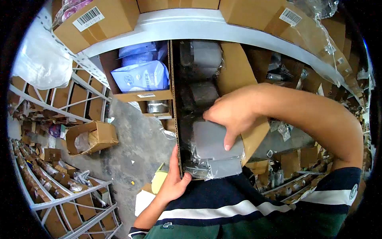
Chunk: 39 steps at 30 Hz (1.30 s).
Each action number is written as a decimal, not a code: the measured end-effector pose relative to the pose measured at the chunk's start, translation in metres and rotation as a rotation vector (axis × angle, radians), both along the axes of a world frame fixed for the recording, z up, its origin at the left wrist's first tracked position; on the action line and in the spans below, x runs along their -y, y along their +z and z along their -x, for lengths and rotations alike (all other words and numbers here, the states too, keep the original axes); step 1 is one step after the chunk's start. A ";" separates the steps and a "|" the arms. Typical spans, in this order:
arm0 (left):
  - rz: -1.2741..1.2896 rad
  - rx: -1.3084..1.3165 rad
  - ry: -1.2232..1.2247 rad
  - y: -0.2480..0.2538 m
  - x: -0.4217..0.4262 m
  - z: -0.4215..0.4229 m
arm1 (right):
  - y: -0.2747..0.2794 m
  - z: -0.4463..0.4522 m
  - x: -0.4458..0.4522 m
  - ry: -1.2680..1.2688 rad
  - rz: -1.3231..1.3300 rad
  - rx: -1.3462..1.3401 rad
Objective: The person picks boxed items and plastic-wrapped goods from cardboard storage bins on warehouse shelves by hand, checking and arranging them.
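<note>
An open cardboard box (248, 137) stands out from the shelf in front of my body, its flap folded to the right. Inside it lie several grey, flat-faced items in clear plastic wrap, one of them a grey block (207, 139) at the near end. My right hand (234, 113) reaches in from the right, its thumb on the block's face and its fingers curled over the far edge, where the fingertips are partly hidden. My left hand (175, 179) grips the box's near left corner, with fingers along the outside wall and the thumb at the near edge.
Left of the box, a smaller carton (145, 95) holds blue-and-white packets (141, 77). A white shelf beam (187, 18) with barcoded cartons runs across the top. On the floor at left sits an open carton (93, 139); shelving (71, 203) lines the lower left.
</note>
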<state>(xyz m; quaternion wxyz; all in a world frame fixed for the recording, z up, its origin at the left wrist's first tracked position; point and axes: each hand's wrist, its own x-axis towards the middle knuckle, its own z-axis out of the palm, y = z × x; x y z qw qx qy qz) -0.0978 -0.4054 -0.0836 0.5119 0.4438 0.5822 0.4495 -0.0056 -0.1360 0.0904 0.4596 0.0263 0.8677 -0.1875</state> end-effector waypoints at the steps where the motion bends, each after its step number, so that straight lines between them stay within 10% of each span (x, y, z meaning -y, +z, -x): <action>1: -0.006 -0.012 0.001 -0.001 0.001 -0.001 | 0.000 -0.002 0.000 0.001 -0.001 -0.002; 13: 0.043 -0.004 0.009 0.007 0.000 -0.003 | 0.020 0.003 -0.004 0.239 -0.615 -0.772; 19: 0.052 -0.007 0.009 0.012 -0.003 -0.004 | -0.019 0.017 -0.007 0.397 -0.842 -0.629; 32: 0.036 0.004 0.000 0.003 -0.002 -0.002 | -0.034 0.033 -0.017 0.493 -0.317 -0.632; 39: -0.021 -0.010 0.010 -0.004 -0.004 -0.001 | -0.053 0.041 -0.046 0.635 -0.503 -0.574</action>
